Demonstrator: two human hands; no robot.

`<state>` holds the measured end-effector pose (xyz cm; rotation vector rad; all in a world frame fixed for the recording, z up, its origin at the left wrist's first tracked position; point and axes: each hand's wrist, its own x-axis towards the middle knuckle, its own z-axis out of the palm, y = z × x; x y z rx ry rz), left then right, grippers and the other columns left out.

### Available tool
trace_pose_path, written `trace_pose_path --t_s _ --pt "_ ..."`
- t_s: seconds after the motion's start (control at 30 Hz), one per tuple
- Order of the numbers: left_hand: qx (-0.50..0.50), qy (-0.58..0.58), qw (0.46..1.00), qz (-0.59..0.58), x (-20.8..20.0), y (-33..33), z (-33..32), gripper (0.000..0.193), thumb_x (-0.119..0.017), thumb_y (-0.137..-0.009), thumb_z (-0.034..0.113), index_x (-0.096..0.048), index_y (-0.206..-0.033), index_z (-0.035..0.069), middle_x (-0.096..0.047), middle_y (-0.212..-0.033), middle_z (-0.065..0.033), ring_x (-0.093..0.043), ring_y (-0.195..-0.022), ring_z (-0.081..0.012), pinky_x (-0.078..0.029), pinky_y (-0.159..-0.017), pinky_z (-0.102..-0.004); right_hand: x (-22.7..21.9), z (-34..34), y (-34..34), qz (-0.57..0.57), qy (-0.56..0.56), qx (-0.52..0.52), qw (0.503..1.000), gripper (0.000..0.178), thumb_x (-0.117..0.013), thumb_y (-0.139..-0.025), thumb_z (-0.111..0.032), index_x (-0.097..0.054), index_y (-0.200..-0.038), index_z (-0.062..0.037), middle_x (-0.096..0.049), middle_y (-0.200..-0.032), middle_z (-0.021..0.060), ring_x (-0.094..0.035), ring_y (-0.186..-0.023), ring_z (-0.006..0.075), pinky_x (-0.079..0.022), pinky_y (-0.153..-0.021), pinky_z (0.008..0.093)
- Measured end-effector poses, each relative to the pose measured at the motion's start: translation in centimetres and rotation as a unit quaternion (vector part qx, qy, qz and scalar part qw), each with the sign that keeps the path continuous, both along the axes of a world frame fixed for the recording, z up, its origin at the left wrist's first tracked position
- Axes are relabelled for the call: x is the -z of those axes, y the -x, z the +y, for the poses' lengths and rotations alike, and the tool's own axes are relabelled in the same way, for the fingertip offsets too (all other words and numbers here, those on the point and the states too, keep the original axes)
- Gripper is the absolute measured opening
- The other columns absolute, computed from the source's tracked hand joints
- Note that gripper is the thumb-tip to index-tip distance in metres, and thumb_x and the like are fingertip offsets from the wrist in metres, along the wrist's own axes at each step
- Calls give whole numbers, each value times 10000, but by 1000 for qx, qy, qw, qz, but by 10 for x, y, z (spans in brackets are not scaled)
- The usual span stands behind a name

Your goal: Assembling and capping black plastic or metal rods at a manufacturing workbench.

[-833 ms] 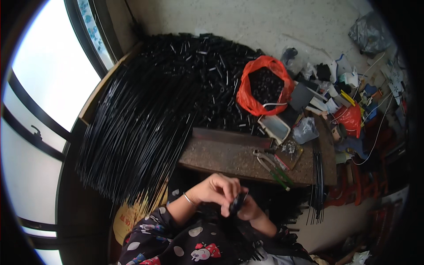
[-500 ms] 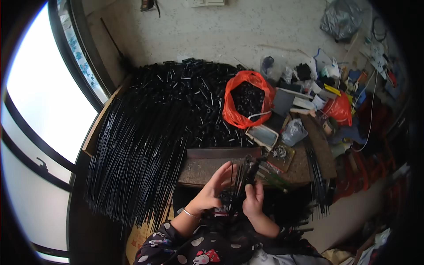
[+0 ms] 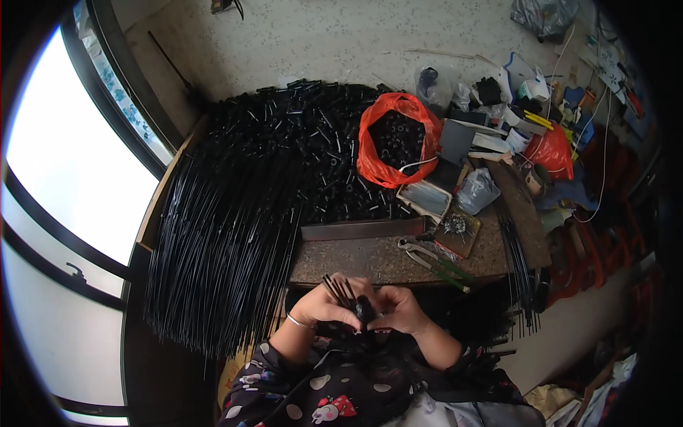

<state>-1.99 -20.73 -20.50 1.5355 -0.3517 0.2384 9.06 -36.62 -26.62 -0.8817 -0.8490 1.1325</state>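
Note:
Close in front of my body, both hands meet over a dark black fitting (image 3: 364, 309). My left hand (image 3: 324, 304), with a bracelet at the wrist, is closed around several thin black rods (image 3: 340, 288) whose ends poke up past its fingers. The left thumb presses against the fitting. My right hand (image 3: 402, 311) pinches the same fitting from the other side, thumb toward the left thumb. The fitting's lower end is lost against the dark patterned clothing. Just beyond the hands, green-handled pincers (image 3: 434, 263) lie on the worktable (image 3: 341, 260).
A large heap of black parts (image 3: 313, 135) covers the table's back; long black rods (image 3: 220, 263) overhang its left side. An orange-red bag (image 3: 366, 153) holds small black pieces. Right of it are a shallow tray (image 3: 427, 201), small metal pieces (image 3: 455, 225) and more rods (image 3: 519, 274).
My hands have come together and lower, closer to my body. My left hand, spread beside the rods before, now grips them. The fitting has tilted and dropped, uncovering the pincers. The view has shifted slightly.

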Motion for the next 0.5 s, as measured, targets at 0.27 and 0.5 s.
trace_pose_path --t_s 0.27,0.5 --pt "-226 -181 957 7 12 -4 -28 459 -739 -711 101 -486 -1080 1 -552 -987 -94 -547 -946 -214 -434 -838 -338 5 12 3 -178 45 254 949 272 -763 -690 -70 -522 -814 -43 -536 -720 -20 -501 -655 46 -424 -585 191" --pt "-287 -104 949 82 41 -3 -31 277 -628 -731 -7 -511 -982 11 -531 -942 -86 -526 -872 -188 -437 -773 -304 -1 17 13 -258 -32 353 899 209 -725 -720 -53 -562 -847 -19 -539 -777 16 -526 -652 78 -436 -587 209"
